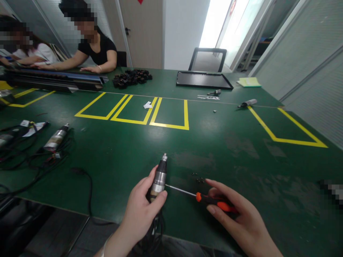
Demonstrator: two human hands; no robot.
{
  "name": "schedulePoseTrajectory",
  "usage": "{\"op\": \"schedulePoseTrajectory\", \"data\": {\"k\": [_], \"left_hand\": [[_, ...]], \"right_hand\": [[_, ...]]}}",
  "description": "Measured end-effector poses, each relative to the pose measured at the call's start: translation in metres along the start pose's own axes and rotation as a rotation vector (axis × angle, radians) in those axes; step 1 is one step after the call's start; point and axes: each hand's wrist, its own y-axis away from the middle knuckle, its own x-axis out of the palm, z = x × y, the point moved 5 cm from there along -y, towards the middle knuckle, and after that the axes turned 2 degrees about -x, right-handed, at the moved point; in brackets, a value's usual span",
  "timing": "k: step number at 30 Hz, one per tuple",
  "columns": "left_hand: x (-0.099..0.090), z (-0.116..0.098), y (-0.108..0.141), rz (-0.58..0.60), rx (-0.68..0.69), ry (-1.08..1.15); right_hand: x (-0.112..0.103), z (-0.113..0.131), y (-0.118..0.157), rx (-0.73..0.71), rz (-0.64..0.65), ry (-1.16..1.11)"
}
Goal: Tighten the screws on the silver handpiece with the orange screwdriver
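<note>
My left hand [143, 203] is wrapped round a silver and black electric screwdriver [160, 176], its tip pointing away from me and its cable hanging below. A red and black hand screwdriver [211, 201] lies in the grip of my right hand [235, 210], between thumb and fingers. The thin shaft points left, and its tip meets the side of the electric screwdriver's body. Several small dark screws [199, 180] lie on the green table [112, 171] just beyond my right fingertips.
Another electric screwdriver [56, 137] and tangled cables [34, 171] lie at left. Farther back are black parts [132, 77], a black frame [204, 79], a notepad [249, 82] and a silver tool [248, 103]. Two people sit at the far left.
</note>
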Motion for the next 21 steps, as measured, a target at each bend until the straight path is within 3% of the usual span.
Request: {"op": "schedulePoseTrajectory", "data": {"k": [10,18,21], "left_hand": [[-0.001,-0.001,0.000,0.010,-0.001,-0.012],[0.000,0.002,-0.001,-0.005,0.014,0.004],[0.000,0.001,0.000,-0.008,0.016,0.002]], "right_hand": [[0.003,0.006,-0.003,-0.031,0.045,-0.065],[0.011,-0.001,-0.001,0.148,0.182,-0.090],[0.011,-0.001,0.000,0.146,0.190,-0.056]]}}
